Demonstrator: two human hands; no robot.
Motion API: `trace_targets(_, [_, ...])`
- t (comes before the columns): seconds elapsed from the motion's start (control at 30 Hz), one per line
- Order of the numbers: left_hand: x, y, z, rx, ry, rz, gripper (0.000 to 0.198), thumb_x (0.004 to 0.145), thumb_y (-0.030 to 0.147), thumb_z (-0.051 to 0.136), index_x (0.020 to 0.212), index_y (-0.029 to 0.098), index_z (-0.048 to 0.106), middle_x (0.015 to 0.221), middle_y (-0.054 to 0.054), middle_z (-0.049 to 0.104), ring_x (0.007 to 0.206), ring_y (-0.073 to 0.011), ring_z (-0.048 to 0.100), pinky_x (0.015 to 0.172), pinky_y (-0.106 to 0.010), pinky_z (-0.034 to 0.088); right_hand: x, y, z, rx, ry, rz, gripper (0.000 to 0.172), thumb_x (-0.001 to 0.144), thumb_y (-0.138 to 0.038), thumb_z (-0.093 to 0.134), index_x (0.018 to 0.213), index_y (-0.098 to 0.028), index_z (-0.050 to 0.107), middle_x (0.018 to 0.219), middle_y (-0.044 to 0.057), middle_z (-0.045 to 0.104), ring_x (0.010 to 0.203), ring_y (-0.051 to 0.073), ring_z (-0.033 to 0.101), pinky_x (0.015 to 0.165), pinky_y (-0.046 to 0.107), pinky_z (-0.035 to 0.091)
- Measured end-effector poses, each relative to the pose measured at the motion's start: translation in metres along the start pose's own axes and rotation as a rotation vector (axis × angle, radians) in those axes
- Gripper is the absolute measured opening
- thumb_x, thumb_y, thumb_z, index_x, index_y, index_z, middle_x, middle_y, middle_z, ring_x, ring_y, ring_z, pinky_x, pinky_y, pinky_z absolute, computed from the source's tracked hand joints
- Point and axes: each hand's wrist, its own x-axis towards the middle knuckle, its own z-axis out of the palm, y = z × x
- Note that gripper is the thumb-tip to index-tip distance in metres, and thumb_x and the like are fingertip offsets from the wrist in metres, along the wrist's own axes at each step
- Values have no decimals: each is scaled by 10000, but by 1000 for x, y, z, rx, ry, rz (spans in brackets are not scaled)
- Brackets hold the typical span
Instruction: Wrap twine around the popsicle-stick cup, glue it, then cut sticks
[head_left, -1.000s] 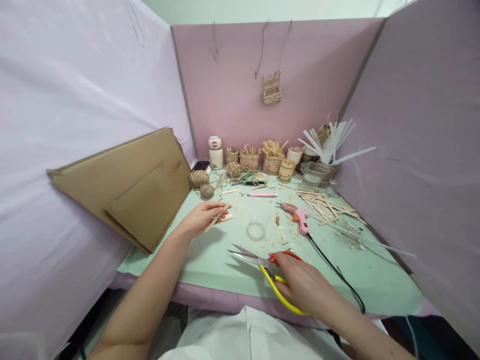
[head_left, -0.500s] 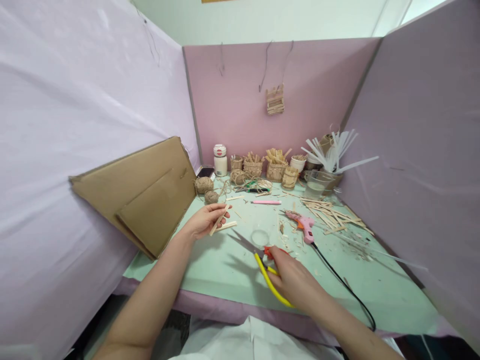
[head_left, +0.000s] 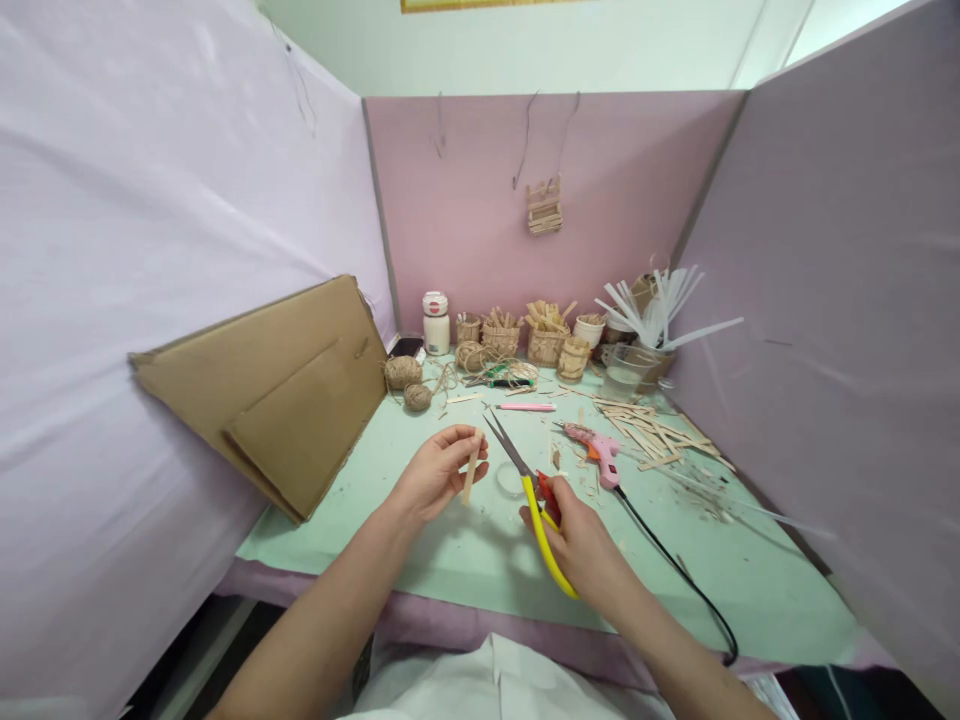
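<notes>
Between the thumb and fingers of my left hand is a short, flat wooden stick, held nearly upright above the green table. My right hand grips the scissors, which have yellow and red handles. Their dark blades point up and left, slightly parted, with the tips close to the stick but not around it. Beneath the blades, a clear round ring lies on the table.
A pink glue gun with a black cord lies right of the scissors, near scattered wooden sticks. Behind are a pink cutter, twine balls, stick-filled baskets and a white bottle. Cardboard leans at left.
My left hand has moved right and turned the stick more upright. The scissors have swung upward, their tips now closer to the stick. The view has shifted slightly.
</notes>
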Motion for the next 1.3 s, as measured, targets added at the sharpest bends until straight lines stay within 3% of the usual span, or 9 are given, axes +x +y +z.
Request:
trace_targets(0.23, [-9,-4,14,64,63,125,191,623,269,750,727,162,630,756,14,595,716,-90,532,708,-237,437,-4,-5,4,-40,32,-26,197,857,-389,450,966,-225,444,697,-15,546,588,169,513,540,255,339])
trace_targets(0.53, [-18,-3,20,121,39,105,178,646,263,727,757,160,633,793,-9,629,750,-126,572,717,-291,482,-10,-9,2,-142,52,-37,157,831,-293,461,965,-210,453,760,20,595,604,171,532,529,249,319])
trace_targets(1.3, [-20,-8,17,97,7,98,175,659,257,727,776,168,632,789,-8,618,757,-126,567,722,-296,498,-13,-4,4,-157,41,-40,162,853,-312,440,980,-212,435,793,39,616,605,181,544,529,249,329])
